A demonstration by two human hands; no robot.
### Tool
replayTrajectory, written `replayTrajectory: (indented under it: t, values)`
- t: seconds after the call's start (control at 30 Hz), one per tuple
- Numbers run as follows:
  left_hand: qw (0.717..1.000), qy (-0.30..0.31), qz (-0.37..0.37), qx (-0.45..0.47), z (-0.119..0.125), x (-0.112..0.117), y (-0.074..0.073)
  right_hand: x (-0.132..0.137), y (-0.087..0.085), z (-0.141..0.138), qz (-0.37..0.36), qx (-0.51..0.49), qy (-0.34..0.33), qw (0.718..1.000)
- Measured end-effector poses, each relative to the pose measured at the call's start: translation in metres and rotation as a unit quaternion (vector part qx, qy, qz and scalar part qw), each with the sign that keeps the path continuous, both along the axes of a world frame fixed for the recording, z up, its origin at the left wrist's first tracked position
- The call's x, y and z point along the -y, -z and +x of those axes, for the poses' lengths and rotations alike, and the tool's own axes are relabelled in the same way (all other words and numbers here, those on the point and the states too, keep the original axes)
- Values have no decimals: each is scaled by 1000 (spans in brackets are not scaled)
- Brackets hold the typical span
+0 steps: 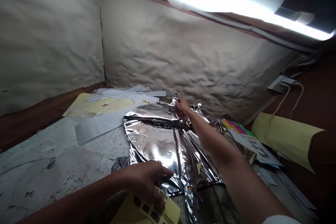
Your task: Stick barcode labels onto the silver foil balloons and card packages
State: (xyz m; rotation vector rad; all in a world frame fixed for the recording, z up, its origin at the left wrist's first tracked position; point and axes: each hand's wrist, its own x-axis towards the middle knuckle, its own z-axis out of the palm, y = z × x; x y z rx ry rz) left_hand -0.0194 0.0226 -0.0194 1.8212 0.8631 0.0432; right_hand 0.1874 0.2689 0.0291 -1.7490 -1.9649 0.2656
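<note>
On the papery table, a shiny foil sheet lies flat. The right hand pinches its far edge firmly, a good hold. It is hard to tell if the left hand grips the yellow card.

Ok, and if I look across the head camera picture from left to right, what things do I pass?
White paper → silver foil → printed card → yellow paper
</note>
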Motion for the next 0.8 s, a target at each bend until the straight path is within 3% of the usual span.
replayTrajectory:
  t: [0.13, 0.23, 0.3, 0.33, 0.4, 0.47, 0.6, 0.7, 0.8]
  values:
    - [990, -38, -109, 77, -1, -8, 2, 16, 13, -1, -19, -41, -35, 998]
    - [980, -121, -78, 136, -3, -15, -2, 48, 4, 4, -6, -76, -50, 996]
    - [970, -177, -29, 167, -4, -19, -5, 84, 0, 9, -45, -109, -99, 988]
    - [963, -199, -15, 179, -5, -21, -5, 106, 2, 12, -89, -132, -144, 977]
    - [951, -236, -1, 197, -5, -25, -5, 150, 12, 18, -271, -228, -289, 889]
    - [943, -260, -1, 210, -5, -29, -2, 187, 27, 23, -300, -305, -294, 855]
    - [944, -259, 15, 203, -2, -32, 3, 221, 49, 27, -230, -369, -206, 876]
    - [948, -262, 81, 164, 2, -30, 2, 225, 49, 24, -155, -292, -200, 922]
    - [945, -261, 143, 133, 6, -26, -1, 229, 48, 19, -15, -166, -212, 963]
